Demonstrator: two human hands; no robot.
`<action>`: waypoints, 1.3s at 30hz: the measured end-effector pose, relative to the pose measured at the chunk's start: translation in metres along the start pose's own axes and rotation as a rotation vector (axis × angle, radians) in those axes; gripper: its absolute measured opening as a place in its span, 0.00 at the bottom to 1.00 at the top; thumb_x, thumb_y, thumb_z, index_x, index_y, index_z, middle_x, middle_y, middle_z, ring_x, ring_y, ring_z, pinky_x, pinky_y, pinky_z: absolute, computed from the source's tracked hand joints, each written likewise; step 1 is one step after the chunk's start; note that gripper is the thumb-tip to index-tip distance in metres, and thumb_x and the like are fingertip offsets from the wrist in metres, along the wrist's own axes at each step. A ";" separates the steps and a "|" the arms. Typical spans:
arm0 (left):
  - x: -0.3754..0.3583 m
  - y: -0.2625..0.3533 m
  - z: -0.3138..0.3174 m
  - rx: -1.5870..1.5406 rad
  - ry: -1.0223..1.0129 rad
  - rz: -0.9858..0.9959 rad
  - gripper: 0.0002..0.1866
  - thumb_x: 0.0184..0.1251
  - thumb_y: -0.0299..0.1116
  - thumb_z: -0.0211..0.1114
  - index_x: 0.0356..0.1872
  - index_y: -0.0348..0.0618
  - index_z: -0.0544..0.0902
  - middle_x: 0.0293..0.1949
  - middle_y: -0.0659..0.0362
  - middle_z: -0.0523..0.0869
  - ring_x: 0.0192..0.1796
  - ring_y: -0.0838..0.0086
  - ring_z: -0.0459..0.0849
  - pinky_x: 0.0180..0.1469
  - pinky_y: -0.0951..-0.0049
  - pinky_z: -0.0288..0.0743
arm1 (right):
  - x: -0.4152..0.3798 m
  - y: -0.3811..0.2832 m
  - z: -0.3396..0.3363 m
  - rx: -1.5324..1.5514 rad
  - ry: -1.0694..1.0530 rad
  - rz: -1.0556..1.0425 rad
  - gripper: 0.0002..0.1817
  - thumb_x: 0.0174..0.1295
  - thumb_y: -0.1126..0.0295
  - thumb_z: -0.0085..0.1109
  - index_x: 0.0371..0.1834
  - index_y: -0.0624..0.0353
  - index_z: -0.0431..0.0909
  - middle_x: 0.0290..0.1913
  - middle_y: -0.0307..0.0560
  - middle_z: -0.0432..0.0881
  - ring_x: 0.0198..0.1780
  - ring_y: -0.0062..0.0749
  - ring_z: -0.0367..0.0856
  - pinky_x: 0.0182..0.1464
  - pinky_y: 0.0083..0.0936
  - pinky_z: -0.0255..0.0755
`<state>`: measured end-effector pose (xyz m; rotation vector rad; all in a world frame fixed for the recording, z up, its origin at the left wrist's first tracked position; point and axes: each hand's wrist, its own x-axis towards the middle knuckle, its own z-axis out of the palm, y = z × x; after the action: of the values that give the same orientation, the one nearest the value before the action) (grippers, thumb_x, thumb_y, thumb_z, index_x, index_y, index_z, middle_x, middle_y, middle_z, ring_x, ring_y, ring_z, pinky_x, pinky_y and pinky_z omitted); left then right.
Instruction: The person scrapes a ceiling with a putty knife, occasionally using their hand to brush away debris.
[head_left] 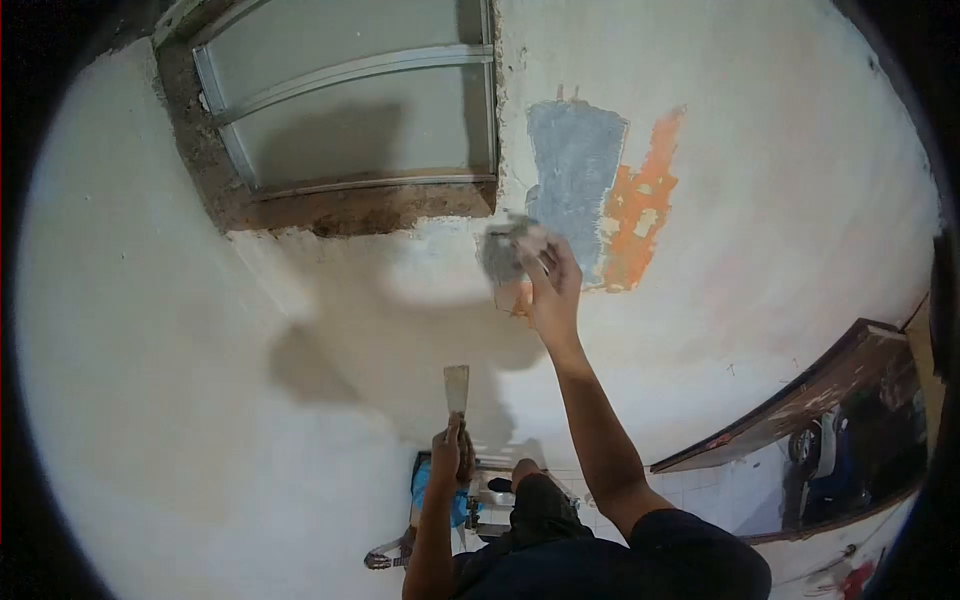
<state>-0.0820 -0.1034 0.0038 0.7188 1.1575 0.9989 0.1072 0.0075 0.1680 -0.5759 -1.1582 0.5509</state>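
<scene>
My left hand point(453, 455) is closed round the handle of a putty knife point(456, 388), its wide flat blade pointing up, apart from the wall. Higher up, my right hand point(553, 275) is at the wall with bent fingers, over the lower left of a grey patch point(575, 150). Its fingertips are blurred; they close on something pale and greyish that I cannot make out. Right of the grey lies a ragged orange patch point(640, 215) with pale flecks. A smaller dark grey smear point(500, 258) shows beside my right fingers.
A window point(330, 140) with a rough brown sill point(350, 210) is set in the wall at upper left. Below are a guitar headstock point(382, 559) and a blue bag-like thing point(422, 490). On the right, a brown-framed doorway point(780, 400) shows part of a motorbike point(822, 450).
</scene>
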 end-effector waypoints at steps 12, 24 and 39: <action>0.046 0.084 0.190 -0.209 -0.466 0.567 0.17 0.75 0.42 0.42 0.37 0.38 0.73 0.23 0.65 0.74 0.22 0.83 0.73 0.24 0.78 0.67 | 0.008 -0.036 -0.020 -0.573 0.041 0.261 0.14 0.68 0.64 0.47 0.35 0.67 0.72 0.24 0.48 0.80 0.20 0.27 0.78 0.22 0.21 0.69; 0.126 0.039 0.238 -0.773 -0.822 0.217 0.25 0.74 0.47 0.43 0.65 0.48 0.56 0.60 0.63 0.65 0.62 0.76 0.66 0.61 0.71 0.64 | 0.055 -0.021 -0.023 -0.981 -0.021 0.105 0.12 0.62 0.70 0.51 0.32 0.72 0.74 0.28 0.69 0.78 0.34 0.63 0.78 0.35 0.44 0.71; 0.125 0.055 0.234 -0.537 -0.752 0.744 0.22 0.75 0.46 0.40 0.61 0.45 0.62 0.57 0.60 0.71 0.58 0.72 0.71 0.59 0.67 0.67 | 0.058 -0.002 -0.029 -0.547 -0.029 0.269 0.16 0.65 0.62 0.54 0.24 0.63 0.73 0.15 0.36 0.72 0.15 0.15 0.66 0.17 0.18 0.59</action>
<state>0.1391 0.0400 0.0658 0.9785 -0.0771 1.3962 0.1525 0.0409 0.1998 -1.2097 -1.2716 0.4678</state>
